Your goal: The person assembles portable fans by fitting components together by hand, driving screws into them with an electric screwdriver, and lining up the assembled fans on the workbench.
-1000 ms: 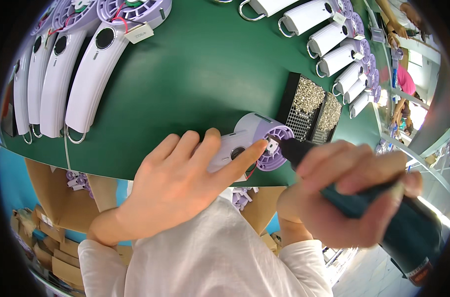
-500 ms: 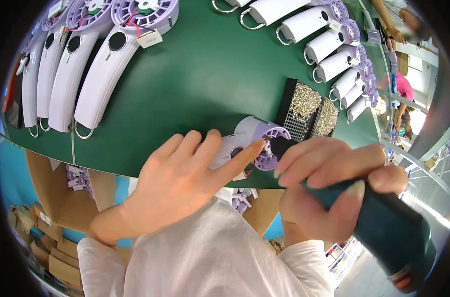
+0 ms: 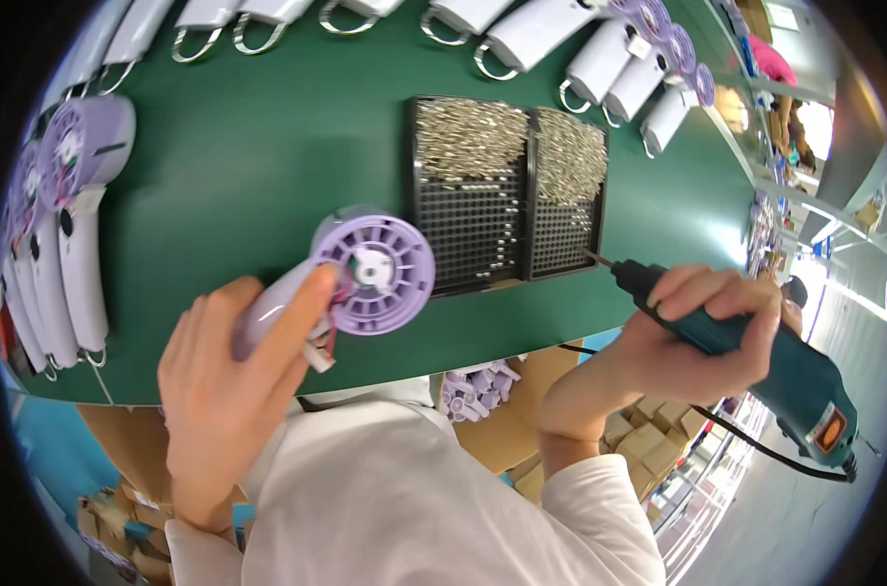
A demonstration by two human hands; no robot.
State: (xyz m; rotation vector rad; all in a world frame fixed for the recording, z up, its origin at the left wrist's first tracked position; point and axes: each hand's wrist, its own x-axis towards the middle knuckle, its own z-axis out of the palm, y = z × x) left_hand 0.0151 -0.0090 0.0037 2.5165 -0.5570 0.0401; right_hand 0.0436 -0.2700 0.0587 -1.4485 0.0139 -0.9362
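While left hand (image 3: 230, 391) gripped the purple handheld fan (image 3: 350, 283), right hand (image 3: 692, 332) clenched the electric screwdriver (image 3: 746, 342); bit should've dipped squarely into screw tray (image 3: 507, 195).

- Stacked brown cardboard boxes (image 3: 648, 439) stood below the table's near edge, on the right, under the person's right forearm.
- More brown cardboard boxes (image 3: 121, 532) lay low at the left, beside a blue surface, partly hidden by the white sleeve.
- A small orange-red label with a dark frame (image 3: 830, 430) sat on the rear end of the teal electric screwdriver (image 3: 756, 356); its markings were too small to tell.
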